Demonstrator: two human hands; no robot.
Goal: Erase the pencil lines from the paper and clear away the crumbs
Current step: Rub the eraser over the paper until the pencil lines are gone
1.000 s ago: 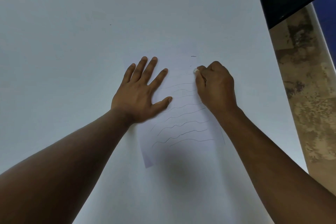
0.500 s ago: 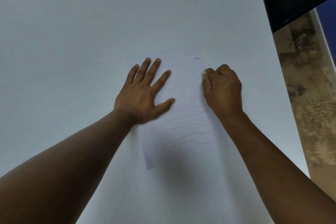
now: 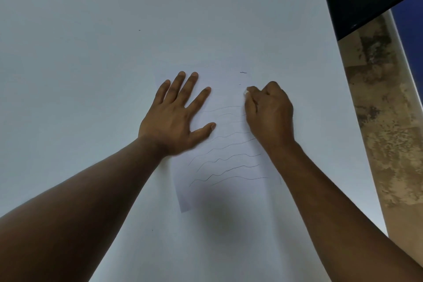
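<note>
While our left hand [image 3: 177,119] lies flat with fingers spread on the left part of the white rectangular sheet of paper [image 3: 226,144] on the pale table [image 3: 91,52], our right hand [image 3: 270,113] is curled tight round a small white eraser [image 3: 246,92], only its tip showing, at the sheet's upper right. Compared with half a second ago, the eraser hand has barely shifted on the sheet, the left hand has stayed put, and the wavy grey pencil lines [image 3: 226,160] below look unchanged. A small dark crumb [image 3: 243,72] lies near the sheet's top edge.
</note>
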